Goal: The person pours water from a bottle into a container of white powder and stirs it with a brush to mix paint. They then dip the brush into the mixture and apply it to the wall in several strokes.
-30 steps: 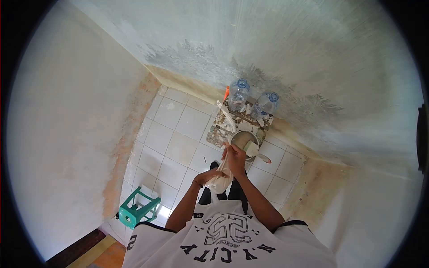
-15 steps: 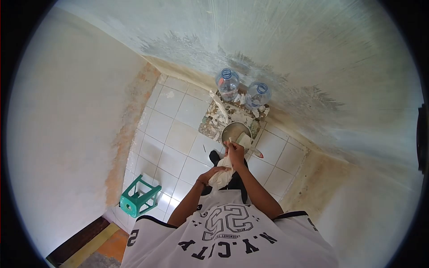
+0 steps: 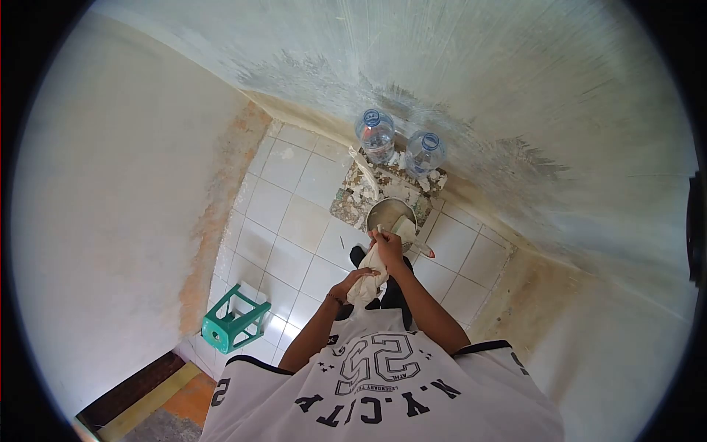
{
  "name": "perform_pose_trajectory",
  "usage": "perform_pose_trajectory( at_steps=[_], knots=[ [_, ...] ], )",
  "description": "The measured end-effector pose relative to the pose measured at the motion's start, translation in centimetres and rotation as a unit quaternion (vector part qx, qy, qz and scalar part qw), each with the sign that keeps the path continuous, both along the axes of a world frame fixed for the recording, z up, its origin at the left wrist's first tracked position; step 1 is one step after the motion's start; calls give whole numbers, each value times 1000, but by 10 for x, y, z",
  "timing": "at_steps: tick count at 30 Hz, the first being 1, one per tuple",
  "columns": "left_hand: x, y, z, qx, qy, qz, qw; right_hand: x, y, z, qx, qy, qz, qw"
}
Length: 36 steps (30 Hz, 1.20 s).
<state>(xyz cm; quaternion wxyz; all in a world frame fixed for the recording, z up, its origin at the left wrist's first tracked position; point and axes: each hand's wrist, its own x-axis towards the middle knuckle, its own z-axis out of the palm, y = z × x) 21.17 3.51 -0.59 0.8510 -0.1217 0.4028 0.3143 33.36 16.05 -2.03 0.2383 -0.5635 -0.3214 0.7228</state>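
A soft white bag, bulging at its lower part, is in both my hands in front of my waist. My right hand pinches its narrow upper end. Lower down, my left hand is closed on the bag's side, with part of the fingers hidden. Just beyond my right hand stands a round pot with greyish-white contents. A white-coated tool leans in it, its red-tipped handle sticking out to the right.
The pot stands at a speckled, plaster-crusted board. Behind it are two large clear bottles with blue tops, against the patched wall. A white strip lies on the board. A green stool is at left on white tiles.
The view has shifted slightly, with the floor and stool a little further right. Both hands keep hold of the bag, which looks a little more upright.
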Motion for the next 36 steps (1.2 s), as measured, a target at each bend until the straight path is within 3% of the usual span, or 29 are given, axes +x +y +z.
perform_pose_trajectory(
  at_steps=[5,8,11,17,20,23,26,29,32,36],
  knots=[
    [1,4,8,36,43,9,998,2,6,0,4,-30,31,999],
    [-1,0,-13,14,9,17,1000,1,9,-1,-6,-36,35,999],
    [7,7,-3,-14,58,20,998,3,10,-10,-11,-25,50,998],
    [4,10,2,37,59,16,997,2,14,-23,-32,-34,76,996],
    [5,16,9,-2,51,22,998,1,17,-23,-53,-37,95,993],
    [4,17,15,50,95,8,994,1,19,-16,-84,10,72,994],
    [0,20,10,25,72,2,997,2,21,-12,-112,29,73,991],
    [-2,18,7,106,91,-5,990,1,20,-21,-101,24,65,993],
    [-1,21,-1,41,42,14,998,2,23,-7,-112,20,64,991],
    [3,23,8,76,94,-6,993,4,23,-14,-104,18,70,992]
  ],
)
